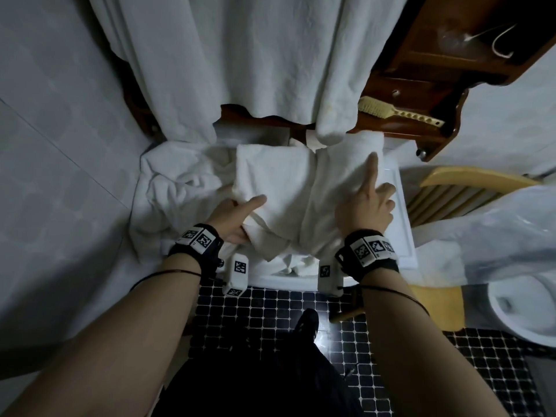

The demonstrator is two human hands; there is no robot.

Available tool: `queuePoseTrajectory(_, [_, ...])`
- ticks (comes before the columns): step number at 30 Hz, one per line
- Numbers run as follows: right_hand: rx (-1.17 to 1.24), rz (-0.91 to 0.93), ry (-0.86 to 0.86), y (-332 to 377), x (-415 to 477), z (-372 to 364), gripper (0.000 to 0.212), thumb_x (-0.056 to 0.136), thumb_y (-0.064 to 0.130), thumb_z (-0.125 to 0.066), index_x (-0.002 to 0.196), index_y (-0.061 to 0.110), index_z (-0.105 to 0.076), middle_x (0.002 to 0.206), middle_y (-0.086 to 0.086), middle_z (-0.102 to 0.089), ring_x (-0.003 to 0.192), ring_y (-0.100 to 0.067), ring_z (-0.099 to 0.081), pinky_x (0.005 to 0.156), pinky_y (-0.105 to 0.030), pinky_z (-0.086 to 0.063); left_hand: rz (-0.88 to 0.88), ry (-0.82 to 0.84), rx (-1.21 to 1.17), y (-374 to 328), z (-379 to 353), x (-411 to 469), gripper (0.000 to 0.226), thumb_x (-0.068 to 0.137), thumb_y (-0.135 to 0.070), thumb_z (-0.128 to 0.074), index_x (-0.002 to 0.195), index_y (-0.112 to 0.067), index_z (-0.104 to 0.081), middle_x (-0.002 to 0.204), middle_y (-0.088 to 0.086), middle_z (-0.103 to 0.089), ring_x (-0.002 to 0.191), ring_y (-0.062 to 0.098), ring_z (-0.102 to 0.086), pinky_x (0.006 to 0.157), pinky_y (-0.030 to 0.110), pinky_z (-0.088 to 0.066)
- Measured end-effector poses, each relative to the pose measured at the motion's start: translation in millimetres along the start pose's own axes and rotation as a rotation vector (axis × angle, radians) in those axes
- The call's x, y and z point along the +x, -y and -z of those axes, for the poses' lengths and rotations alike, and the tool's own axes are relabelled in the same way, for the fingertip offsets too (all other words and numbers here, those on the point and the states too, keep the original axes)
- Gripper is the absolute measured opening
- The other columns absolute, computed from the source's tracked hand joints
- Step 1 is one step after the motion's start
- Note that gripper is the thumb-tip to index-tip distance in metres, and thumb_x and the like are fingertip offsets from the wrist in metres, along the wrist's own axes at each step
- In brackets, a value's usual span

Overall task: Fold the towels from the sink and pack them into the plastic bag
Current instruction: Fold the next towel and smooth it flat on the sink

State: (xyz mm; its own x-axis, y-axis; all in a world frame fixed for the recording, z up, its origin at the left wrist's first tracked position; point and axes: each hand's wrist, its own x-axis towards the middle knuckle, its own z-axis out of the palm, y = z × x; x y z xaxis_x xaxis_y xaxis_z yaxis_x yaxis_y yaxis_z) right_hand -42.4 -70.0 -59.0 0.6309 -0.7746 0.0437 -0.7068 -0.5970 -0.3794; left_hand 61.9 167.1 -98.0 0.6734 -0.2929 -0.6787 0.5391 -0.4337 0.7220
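Head view, looking down over the sink (403,212), which is heaped with white towels. One towel (282,188) lies on top of the heap, partly folded, a crease running up its middle. Left hand (237,216) grips the near-left edge of it: thumb on top, fingers tucked under the cloth, so a pinch on the towel. Right hand (365,206) rests on the right half, index finger stretched forward and pressing the cloth flat, the other fingers curled; it holds nothing that I can see. More loose towels (174,188) bunched to the left, not yet folded. Others hang from above at the back (240,55). Plastic bag (511,224) sits to the right, draped on a chair (469,188), well apart from the sink; whether anything is packed in it, cannot tell. Brush (400,114) on the wooden shelf behind. Judgement: folding step in hand, task early to midway, with several towels left. Next move likely calls for the left hand to carry its edge over toward the right while the right pins the fold line, then smooth, then lift the bundle across to the bag. Soft cloth may slump when lifted; support it with both hands.
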Motion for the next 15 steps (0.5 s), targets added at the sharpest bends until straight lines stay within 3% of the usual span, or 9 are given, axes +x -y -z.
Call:
queuePoseTrajectory(2, [0.008,-0.103,0.035,-10,5,-4,0.092,0.094,0.032,-0.054,0.164,0.034,0.006,0.154,-0.03,-0.027,0.124,-0.055,-0.044,0.1,-0.064,-0.039,-0.035,0.034,0.184,-1,0,-5,0.06,0.073,-0.063,-0.087,0.118,-0.031,-0.064,0.099,0.002,-0.08,0.082,0.027,-0.08,0.074,0.043,-0.067])
queuePoseTrajectory(5, [-0.015,-0.138,0.119,-17,4,-15,0.109,0.085,0.053,-0.056,0.164,0.019,0.012,0.169,-0.029,-0.002,0.144,-0.057,-0.026,0.113,-0.067,-0.03,-0.148,0.093,0.386,-3,0,-4,0.07,0.074,-0.021,-0.088,0.134,-0.029,-0.052,0.109,0.006,-0.074,0.094,0.026,-0.076,0.082,0.049,-0.066])
queuePoseTrajectory(7, [-0.03,-0.139,0.158,-18,0,-24,0.119,0.082,0.063,-0.057,0.163,0.014,0.015,0.17,-0.027,0.008,0.15,-0.057,-0.015,0.117,-0.07,-0.025,-0.238,0.193,0.502,-3,1,-2,0.088,0.069,-0.01,-0.078,0.145,-0.038,-0.043,0.111,0.005,-0.07,0.095,0.023,-0.071,0.083,0.047,-0.064])
queuePoseTrajectory(9, [-0.065,-0.131,0.162,-18,-5,-34,0.116,0.086,0.062,-0.055,0.163,0.012,0.016,0.17,-0.027,0.011,0.152,-0.059,-0.009,0.118,-0.073,-0.022,-0.296,0.215,0.548,-1,-1,3,0.069,0.071,-0.004,-0.07,0.13,-0.038,-0.055,0.103,0.0,-0.069,0.092,0.022,-0.068,0.078,0.04,-0.059])
queuePoseTrajectory(11, [-0.139,-0.09,0.152,-19,-11,-41,0.111,0.092,0.057,-0.055,0.164,0.012,0.016,0.17,-0.029,0.012,0.152,-0.061,-0.007,0.119,-0.073,-0.023,-0.38,0.073,0.707,-2,-5,7,0.034,0.08,-0.007,-0.07,0.103,-0.029,-0.059,0.097,0.0,-0.071,0.095,0.027,-0.07,0.077,0.032,-0.05])
queuePoseTrajectory(14, [-0.194,0.082,0.143,-19,-17,-46,0.089,0.095,0.048,-0.051,0.165,0.028,0.001,0.168,-0.031,0.003,0.149,-0.057,-0.016,0.114,-0.069,-0.03,-0.437,-0.133,0.871,2,-12,15,0.008,0.088,-0.015,-0.066,0.095,-0.016,-0.062,0.101,0.014,-0.074,0.098,0.036,-0.071,0.075,0.032,-0.047])
queuePoseTrajectory(15, [-0.178,0.136,0.151,-17,-18,-47,0.08,0.094,0.044,-0.05,0.162,0.031,-0.01,0.167,-0.03,-0.003,0.145,-0.056,-0.022,0.11,-0.067,-0.034,-0.444,-0.163,0.874,4,-14,18,0.01,0.089,-0.017,-0.064,0.097,-0.011,-0.066,0.105,0.016,-0.072,0.1,0.037,-0.07,0.078,0.035,-0.05])
